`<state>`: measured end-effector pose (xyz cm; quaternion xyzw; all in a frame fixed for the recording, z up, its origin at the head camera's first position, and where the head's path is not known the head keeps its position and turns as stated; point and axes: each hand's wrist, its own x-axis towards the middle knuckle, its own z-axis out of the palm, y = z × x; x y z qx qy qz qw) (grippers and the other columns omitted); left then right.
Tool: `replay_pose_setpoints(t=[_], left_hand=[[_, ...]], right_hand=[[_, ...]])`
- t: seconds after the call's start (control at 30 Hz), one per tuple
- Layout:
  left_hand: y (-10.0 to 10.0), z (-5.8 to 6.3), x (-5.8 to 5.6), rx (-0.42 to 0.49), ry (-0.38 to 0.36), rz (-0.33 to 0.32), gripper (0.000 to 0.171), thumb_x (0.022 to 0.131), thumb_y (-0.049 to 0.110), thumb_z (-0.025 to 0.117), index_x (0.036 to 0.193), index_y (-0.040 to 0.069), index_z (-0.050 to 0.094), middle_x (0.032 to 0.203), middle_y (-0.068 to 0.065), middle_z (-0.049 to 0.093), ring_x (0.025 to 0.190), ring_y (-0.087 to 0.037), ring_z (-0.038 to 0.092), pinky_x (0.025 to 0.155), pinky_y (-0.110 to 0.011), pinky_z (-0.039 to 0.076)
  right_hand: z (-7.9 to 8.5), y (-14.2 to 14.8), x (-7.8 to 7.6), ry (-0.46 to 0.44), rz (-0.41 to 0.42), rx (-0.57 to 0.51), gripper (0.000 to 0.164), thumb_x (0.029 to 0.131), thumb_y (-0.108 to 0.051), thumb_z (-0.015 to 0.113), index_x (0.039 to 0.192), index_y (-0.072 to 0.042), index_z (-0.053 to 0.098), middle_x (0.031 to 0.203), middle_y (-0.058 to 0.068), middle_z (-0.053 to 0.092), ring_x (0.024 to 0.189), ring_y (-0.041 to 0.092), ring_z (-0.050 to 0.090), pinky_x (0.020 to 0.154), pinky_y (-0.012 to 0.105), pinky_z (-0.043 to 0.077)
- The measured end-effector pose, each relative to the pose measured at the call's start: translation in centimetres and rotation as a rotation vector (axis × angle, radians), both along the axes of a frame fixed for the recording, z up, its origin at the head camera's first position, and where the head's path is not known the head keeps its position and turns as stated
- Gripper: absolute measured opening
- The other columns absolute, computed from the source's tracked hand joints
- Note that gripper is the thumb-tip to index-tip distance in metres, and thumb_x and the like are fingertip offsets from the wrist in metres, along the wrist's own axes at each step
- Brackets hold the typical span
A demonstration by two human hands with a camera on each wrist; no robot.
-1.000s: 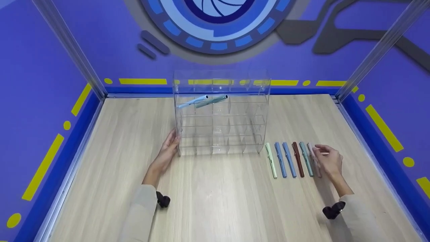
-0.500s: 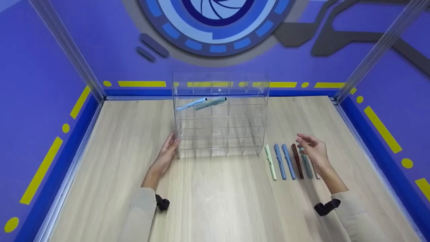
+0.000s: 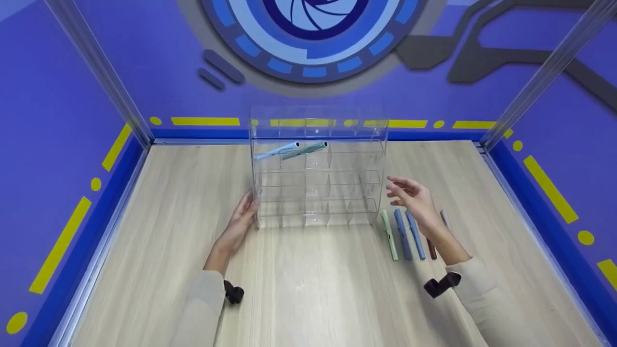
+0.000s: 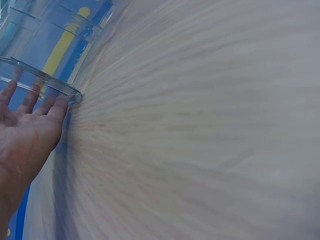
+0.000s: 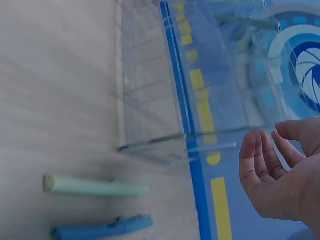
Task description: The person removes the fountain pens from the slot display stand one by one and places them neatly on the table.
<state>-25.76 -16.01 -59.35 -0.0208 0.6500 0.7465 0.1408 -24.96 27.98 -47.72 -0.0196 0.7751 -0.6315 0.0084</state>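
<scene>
A clear plastic rack [image 3: 316, 212] with rows of compartments stands upright at the back middle. My left hand [image 3: 241, 216] rests against its lower left side; in the left wrist view the fingers [image 4: 31, 102] touch the panel, fairly straight. A light blue pen [image 3: 278, 150] and a teal pen [image 3: 306, 150] lie slanted in the rack's upper left compartments. My right hand [image 3: 415, 200] hovers right of the rack, fingers loosely bent, holding nothing visible. Under and beside it lie a pale green pen [image 3: 389, 236], two blue pens [image 3: 401, 234], a brown-red pen [image 3: 432, 250] and a pinkish pen [image 3: 444, 218].
The wooden tabletop [image 3: 299, 289] is bounded by blue printed walls [image 3: 193, 101] at the back and sides. Metal posts [image 3: 99, 72] stand in the back corners. The right hand and forearm cover parts of the pen row.
My right hand has moved left and forward from beside the pinkish pen, over the row, towards the rack. The pinkish pen stays on the table. My left hand stays at the rack.
</scene>
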Motion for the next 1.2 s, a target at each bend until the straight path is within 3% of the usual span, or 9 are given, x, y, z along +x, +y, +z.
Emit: replay_pose_setpoints(t=[0.3, 0.6, 0.7, 0.8, 0.97, 1.2], left_hand=[[-0.4, 0.2, 0.5, 0.010, 0.018, 0.001, 0.072, 0.106, 0.046, 0.051, 0.165, 0.030, 0.013, 0.175, 0.000, 0.004, 0.162, -0.024, 0.004, 0.132, -0.049, 0.013], [-0.8, 0.2, 0.6, -0.015, -0.002, -0.006, 0.072, 0.108, 0.044, 0.047, 0.166, 0.027, 0.007, 0.175, -0.004, -0.003, 0.162, -0.027, -0.002, 0.133, -0.049, 0.010], [-0.8, 0.2, 0.6, -0.015, 0.004, -0.001, 0.074, 0.107, 0.045, 0.049, 0.166, 0.025, 0.008, 0.175, -0.006, -0.001, 0.162, -0.028, 0.000, 0.132, -0.050, 0.011], [-0.8, 0.2, 0.5, -0.006, 0.012, 0.000, 0.075, 0.107, 0.046, 0.050, 0.166, 0.025, 0.009, 0.175, -0.006, 0.001, 0.162, -0.030, 0.002, 0.132, -0.051, 0.011], [-0.6, 0.0, 0.4, 0.008, 0.015, 0.000, 0.074, 0.106, 0.045, 0.051, 0.166, 0.027, 0.012, 0.175, -0.005, 0.003, 0.161, -0.030, 0.004, 0.131, -0.053, 0.012], [-0.1, -0.1, 0.0, 0.016, 0.021, 0.002, 0.073, 0.107, 0.043, 0.051, 0.166, 0.025, 0.011, 0.174, -0.007, 0.002, 0.161, -0.031, 0.005, 0.131, -0.051, 0.014]], right_hand=[[2.0, -4.5, -1.8, 0.074, 0.067, -0.023, 0.036, 0.101, -0.016, 0.066, 0.133, 0.001, 0.063, 0.105, -0.007, 0.073, 0.090, 0.008, 0.070, 0.076, 0.023, 0.062], [3.1, -9.6, -4.0, 0.119, 0.101, -0.156, 0.033, 0.100, -0.006, 0.065, 0.132, 0.003, 0.063, 0.103, -0.006, 0.070, 0.086, 0.010, 0.070, 0.070, 0.021, 0.061], [3.1, -11.3, -4.4, 0.136, 0.094, -0.210, 0.036, 0.099, -0.002, 0.065, 0.135, 0.002, 0.061, 0.110, -0.004, 0.069, 0.088, 0.013, 0.071, 0.070, 0.022, 0.061], [3.0, -12.8, -4.7, 0.143, 0.101, -0.263, 0.043, 0.099, 0.000, 0.064, 0.141, 0.000, 0.055, 0.126, 0.007, 0.065, 0.091, 0.015, 0.071, 0.072, 0.024, 0.062], [3.2, -14.9, -5.1, 0.133, 0.137, -0.313, 0.053, 0.100, 0.002, 0.061, 0.151, 0.000, 0.044, 0.150, 0.024, 0.048, 0.093, 0.011, 0.072, 0.079, 0.027, 0.064], [3.7, -16.8, -5.9, 0.090, 0.170, -0.364, 0.051, 0.103, 0.002, 0.055, 0.152, 0.000, 0.042, 0.148, 0.028, 0.051, 0.091, 0.010, 0.073, 0.081, 0.029, 0.065]])
